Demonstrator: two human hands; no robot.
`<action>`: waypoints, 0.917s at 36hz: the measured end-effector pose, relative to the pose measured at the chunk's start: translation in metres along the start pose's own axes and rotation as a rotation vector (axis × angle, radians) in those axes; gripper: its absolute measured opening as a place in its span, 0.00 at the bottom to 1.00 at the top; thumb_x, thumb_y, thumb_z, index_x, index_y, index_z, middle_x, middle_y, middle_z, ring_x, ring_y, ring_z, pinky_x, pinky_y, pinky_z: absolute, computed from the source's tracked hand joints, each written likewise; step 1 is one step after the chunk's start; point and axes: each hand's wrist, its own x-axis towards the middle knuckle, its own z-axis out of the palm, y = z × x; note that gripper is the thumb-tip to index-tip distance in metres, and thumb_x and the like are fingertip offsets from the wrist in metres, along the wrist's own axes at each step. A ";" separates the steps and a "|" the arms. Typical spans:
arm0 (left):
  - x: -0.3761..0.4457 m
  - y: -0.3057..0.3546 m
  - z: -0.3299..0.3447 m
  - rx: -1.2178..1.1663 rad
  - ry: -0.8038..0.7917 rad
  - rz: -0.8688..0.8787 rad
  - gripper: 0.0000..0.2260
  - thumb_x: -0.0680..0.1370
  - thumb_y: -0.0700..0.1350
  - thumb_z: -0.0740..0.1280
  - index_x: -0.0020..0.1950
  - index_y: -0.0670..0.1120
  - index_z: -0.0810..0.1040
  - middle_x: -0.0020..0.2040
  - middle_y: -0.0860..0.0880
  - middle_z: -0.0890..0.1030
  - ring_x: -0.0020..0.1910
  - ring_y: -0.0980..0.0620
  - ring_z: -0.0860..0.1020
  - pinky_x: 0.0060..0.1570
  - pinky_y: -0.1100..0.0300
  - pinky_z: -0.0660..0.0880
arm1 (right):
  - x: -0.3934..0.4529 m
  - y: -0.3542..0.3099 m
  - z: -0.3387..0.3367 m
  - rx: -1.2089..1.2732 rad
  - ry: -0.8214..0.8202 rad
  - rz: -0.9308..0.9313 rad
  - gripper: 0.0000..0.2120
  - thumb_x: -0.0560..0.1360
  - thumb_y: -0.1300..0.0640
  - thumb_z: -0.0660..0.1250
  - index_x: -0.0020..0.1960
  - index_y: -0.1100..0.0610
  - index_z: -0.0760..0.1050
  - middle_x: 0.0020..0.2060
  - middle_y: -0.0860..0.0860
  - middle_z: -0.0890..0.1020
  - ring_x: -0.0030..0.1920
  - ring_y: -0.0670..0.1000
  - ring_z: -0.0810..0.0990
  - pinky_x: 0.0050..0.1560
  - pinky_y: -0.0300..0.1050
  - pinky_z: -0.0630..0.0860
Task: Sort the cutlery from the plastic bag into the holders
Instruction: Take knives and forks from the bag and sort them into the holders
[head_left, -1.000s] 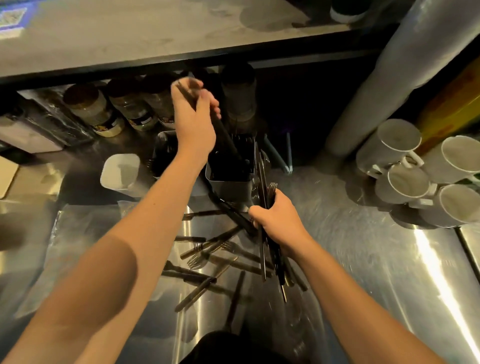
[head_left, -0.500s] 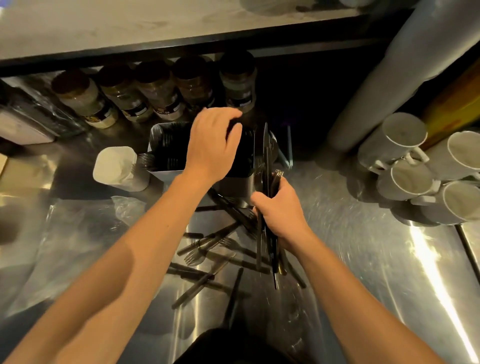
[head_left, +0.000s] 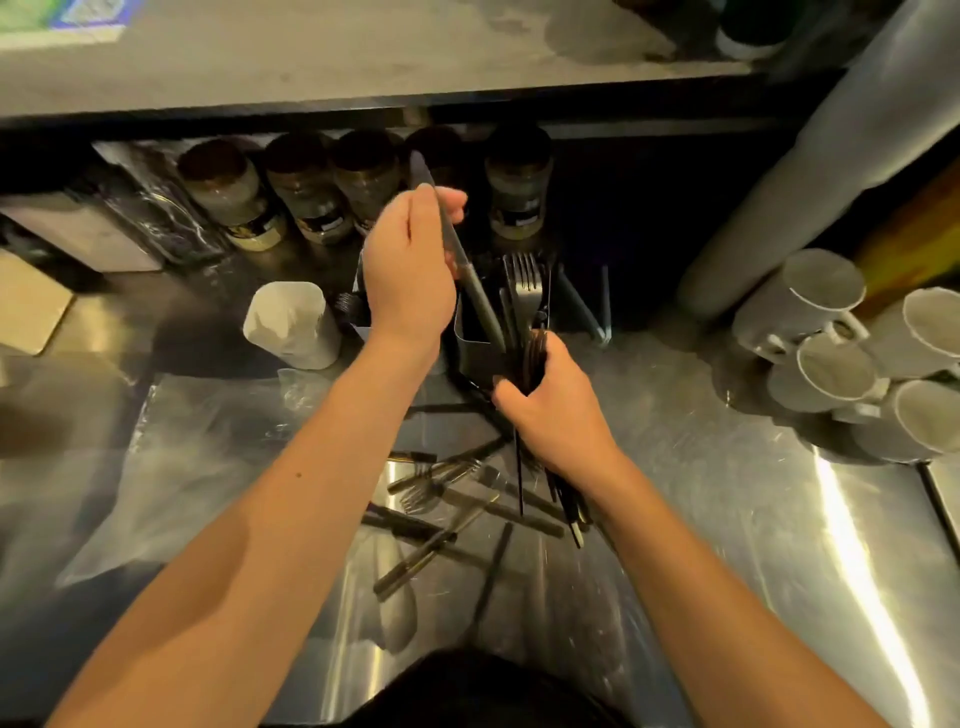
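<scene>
My left hand (head_left: 410, 270) pinches a long knife (head_left: 470, 280) that slants down toward the metal cutlery holder (head_left: 475, 353) at the back of the steel counter. Forks (head_left: 524, 280) stand in the holder's right compartment. A second holder sits to its left, mostly hidden behind my left hand. My right hand (head_left: 556, 410) grips a bundle of cutlery (head_left: 535, 358) upright just in front of the holder, handles sticking out below the wrist. Several loose forks and knives (head_left: 441, 499) lie on the clear plastic bag (head_left: 208, 467) spread over the counter.
A row of jars (head_left: 311, 197) stands under the shelf (head_left: 363, 62) behind the holders. A white cup (head_left: 291, 325) sits left of them. Several white mugs (head_left: 831, 353) lie stacked at the right by a grey pipe (head_left: 810, 171).
My left hand has risen from the holder's top and now holds a knife angled into it. My right hand has shifted slightly toward the holder with its bundle.
</scene>
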 end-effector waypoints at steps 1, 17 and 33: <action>0.004 0.005 -0.002 -0.059 0.077 0.047 0.14 0.85 0.46 0.55 0.46 0.49 0.79 0.42 0.53 0.79 0.36 0.59 0.74 0.36 0.63 0.71 | -0.001 0.001 0.000 0.000 -0.006 0.005 0.15 0.77 0.56 0.69 0.62 0.48 0.70 0.46 0.39 0.79 0.41 0.33 0.77 0.35 0.25 0.70; 0.044 -0.063 0.017 1.028 -0.457 0.224 0.15 0.81 0.48 0.66 0.68 0.50 0.71 0.61 0.47 0.78 0.62 0.44 0.73 0.59 0.46 0.73 | 0.000 0.022 -0.020 0.579 -0.083 0.238 0.10 0.77 0.63 0.66 0.59 0.58 0.74 0.30 0.52 0.73 0.30 0.52 0.71 0.32 0.47 0.69; 0.007 -0.010 0.004 -0.091 -0.427 -0.364 0.07 0.84 0.40 0.60 0.51 0.45 0.77 0.43 0.49 0.84 0.42 0.54 0.83 0.44 0.59 0.80 | -0.005 0.010 -0.016 1.335 -0.832 0.208 0.20 0.75 0.59 0.69 0.66 0.60 0.72 0.35 0.48 0.70 0.29 0.45 0.62 0.28 0.38 0.61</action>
